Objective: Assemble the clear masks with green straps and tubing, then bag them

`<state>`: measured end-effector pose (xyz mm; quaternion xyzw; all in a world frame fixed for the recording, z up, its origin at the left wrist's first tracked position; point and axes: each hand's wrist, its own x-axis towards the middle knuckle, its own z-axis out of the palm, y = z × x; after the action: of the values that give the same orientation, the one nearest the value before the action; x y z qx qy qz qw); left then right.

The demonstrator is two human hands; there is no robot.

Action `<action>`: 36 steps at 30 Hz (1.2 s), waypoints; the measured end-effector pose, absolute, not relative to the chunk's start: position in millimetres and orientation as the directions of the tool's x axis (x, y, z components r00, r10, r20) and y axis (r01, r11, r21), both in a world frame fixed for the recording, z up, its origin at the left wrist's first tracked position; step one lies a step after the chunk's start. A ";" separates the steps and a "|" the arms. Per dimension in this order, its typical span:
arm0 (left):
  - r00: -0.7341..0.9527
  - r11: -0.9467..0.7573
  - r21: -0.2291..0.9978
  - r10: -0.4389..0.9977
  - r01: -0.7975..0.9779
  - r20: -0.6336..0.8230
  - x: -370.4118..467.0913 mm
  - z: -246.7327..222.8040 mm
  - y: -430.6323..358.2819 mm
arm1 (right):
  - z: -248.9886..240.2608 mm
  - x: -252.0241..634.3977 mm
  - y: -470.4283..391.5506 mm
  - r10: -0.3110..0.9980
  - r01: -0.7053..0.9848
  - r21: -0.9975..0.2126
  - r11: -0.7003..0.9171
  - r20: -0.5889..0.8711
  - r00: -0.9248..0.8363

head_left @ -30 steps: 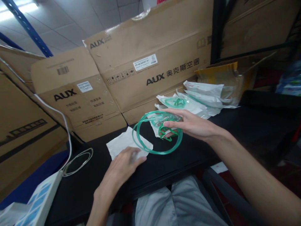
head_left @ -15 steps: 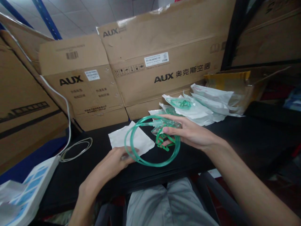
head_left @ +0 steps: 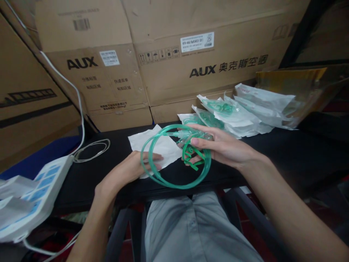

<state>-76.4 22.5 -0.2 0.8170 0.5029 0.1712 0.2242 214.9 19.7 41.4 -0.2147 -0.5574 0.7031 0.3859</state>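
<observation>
In my right hand [head_left: 223, 147] is a clear oxygen mask [head_left: 188, 138] with a coil of green tubing [head_left: 169, 186] and a bunched green strap [head_left: 194, 164]. The thumb presses on its front while fingers pass behind it. The coil hangs to the left, above the black table. My left hand [head_left: 136, 165] is at the coil's left side, fingers stretched out behind the loops and over a white pouch [head_left: 169, 149] lying on the table. Whether those fingers touch the tubing or the pouch is unclear. My left thumb is mostly hidden.
Several white pouches with green tubing [head_left: 245, 112] are piled at the back right, by an open carton [head_left: 305, 91]. Large cardboard boxes [head_left: 163, 83] wall off the back. A power strip [head_left: 46, 189] and a looped white cable [head_left: 91, 160] are on the left.
The view has tipped downward. My left hand's fingers have straightened and reach further behind the coil. The right hand keeps its hold on the mask.
</observation>
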 end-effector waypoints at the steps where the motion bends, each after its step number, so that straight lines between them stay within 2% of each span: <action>1: 0.432 -0.383 0.533 0.901 0.755 0.036 -77.0 0.3 21.4 | 41.1 214.3 19.7 0.781 -0.303 -0.949 -0.084 0.126 -0.611; 5: 0.414 -0.345 0.504 0.910 0.792 -0.029 -76.1 9.2 14.4 | 41.9 213.1 20.6 0.788 -0.300 -0.951 -0.079 0.125 -0.603; 10: 0.414 -0.322 0.531 0.908 0.784 -0.060 -73.3 20.5 9.4 | 42.4 214.3 21.0 0.793 -0.297 -0.952 -0.076 0.123 -0.597; 16: 0.413 -0.328 0.537 0.910 0.777 -0.041 -78.9 11.9 15.2 | 39.4 216.9 21.0 0.777 -0.308 -0.945 -0.111 0.110 -0.619; 18: 0.415 -0.354 0.524 0.910 0.775 0.001 -77.4 7.6 17.9 | 39.2 216.5 20.7 0.773 -0.314 -0.941 -0.123 0.108 -0.625; 23: 0.367 -0.396 0.392 0.918 0.830 0.151 -57.9 9.5 17.2 | 40.0 212.4 18.7 0.766 -0.319 -0.936 -0.151 0.093 -0.636; 29: 0.264 -0.381 0.357 0.904 0.853 0.335 -43.0 17.7 10.3 | 35.8 211.4 21.3 0.750 -0.323 -0.926 -0.197 0.070 -0.658; 33: 0.253 -0.406 0.295 0.861 0.865 0.440 -44.9 16.3 11.4 | 30.3 214.4 27.0 0.738 -0.274 -0.937 -0.214 0.028 -0.674; 36: 0.217 -0.397 0.299 0.844 0.868 0.490 -45.0 14.5 12.8 | 25.9 216.3 30.2 0.753 -0.227 -0.947 -0.229 -0.024 -0.657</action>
<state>-45.0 12.8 14.5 0.7798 0.5489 0.3003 -0.0194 216.3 30.2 25.9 -0.2500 -0.5260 0.7429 0.3300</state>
